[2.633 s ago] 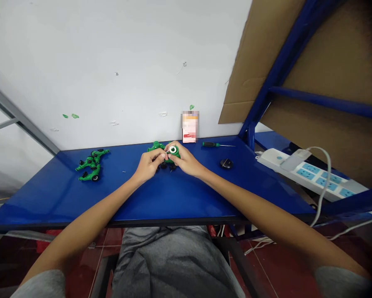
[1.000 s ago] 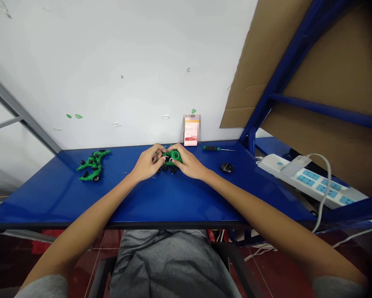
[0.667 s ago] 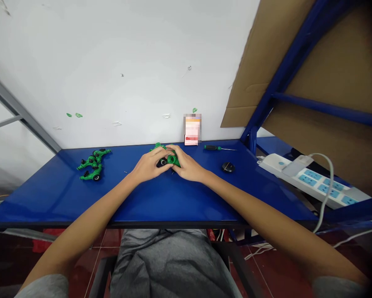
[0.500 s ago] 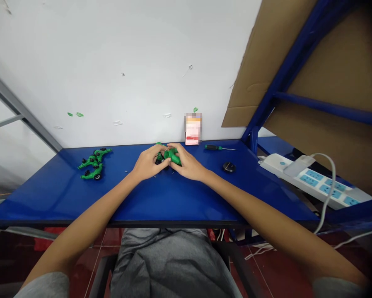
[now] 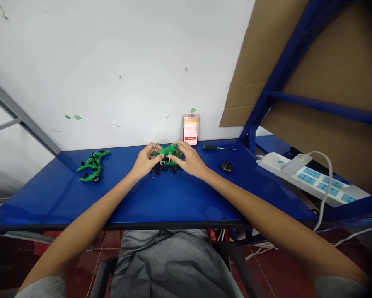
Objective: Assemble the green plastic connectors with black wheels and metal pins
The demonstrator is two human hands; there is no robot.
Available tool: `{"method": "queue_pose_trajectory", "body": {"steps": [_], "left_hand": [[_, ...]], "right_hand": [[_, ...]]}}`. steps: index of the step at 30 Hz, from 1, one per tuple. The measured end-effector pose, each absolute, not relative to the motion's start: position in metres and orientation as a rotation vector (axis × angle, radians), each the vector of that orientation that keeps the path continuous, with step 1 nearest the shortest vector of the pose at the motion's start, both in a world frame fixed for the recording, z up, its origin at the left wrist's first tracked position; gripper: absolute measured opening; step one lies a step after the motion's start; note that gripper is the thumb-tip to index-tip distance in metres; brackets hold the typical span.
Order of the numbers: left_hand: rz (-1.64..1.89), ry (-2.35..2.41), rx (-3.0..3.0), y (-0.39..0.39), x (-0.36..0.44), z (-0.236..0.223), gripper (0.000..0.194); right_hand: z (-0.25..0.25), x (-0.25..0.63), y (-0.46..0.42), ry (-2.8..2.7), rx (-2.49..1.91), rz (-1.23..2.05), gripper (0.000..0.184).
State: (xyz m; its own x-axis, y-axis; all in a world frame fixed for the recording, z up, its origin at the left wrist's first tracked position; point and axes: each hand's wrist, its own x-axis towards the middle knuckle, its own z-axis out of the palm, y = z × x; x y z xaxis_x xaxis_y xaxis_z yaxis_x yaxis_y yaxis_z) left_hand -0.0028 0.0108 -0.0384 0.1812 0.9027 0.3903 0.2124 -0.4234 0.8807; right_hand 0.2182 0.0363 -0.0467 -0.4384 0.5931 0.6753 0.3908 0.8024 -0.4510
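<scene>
Above the middle of the blue table, my left hand (image 5: 146, 160) and my right hand (image 5: 190, 159) hold a green plastic hose fitting (image 5: 169, 150) between them. Its tube points up to the right. The left thumb and fingers close on its left end; the right thumb presses near its lower side. Just below and behind it lies a pile of small black and green parts (image 5: 164, 165), partly covered by the hands. Small loose screws (image 5: 153, 177) lie in front of the pile. At left sit several assembled green hose splitters (image 5: 91, 164) with black knobs.
A phone (image 5: 190, 131) leans upright against the white wall. To its right lie a green-black screwdriver (image 5: 211, 147) and a black rounded object (image 5: 227, 166). A white power strip (image 5: 316, 180) with a cable runs along the right side, below a blue frame (image 5: 274, 94).
The green fitting has turned in my hands: its wide opening faced me before, and now its tube points up to the right. More of the parts pile shows beneath.
</scene>
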Motion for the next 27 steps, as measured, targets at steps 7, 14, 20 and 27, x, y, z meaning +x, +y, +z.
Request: {"method": "queue_pose_trajectory", "body": {"steps": [7, 14, 20, 27], "left_hand": [[1.127, 0.944, 1.433, 0.008, 0.001, -0.041, 0.024], [1.199, 1.035, 1.769, 0.013, -0.010, -0.036, 0.034], [1.341, 1.048, 1.847, 0.013, -0.013, -0.027, 0.039], [1.352, 1.118, 1.854, 0.015, -0.017, -0.032, 0.035]], "right_hand": [[-0.051, 0.214, 0.036, -2.030, -0.772, 0.449, 0.024], [-0.048, 0.215, 0.035, -1.941, -0.845, 0.611, 0.025], [-0.050, 0.217, 0.035, -1.940, -0.845, 0.619, 0.025], [-0.043, 0.218, 0.035, -1.832, -0.796, 0.421, 0.022]]}}
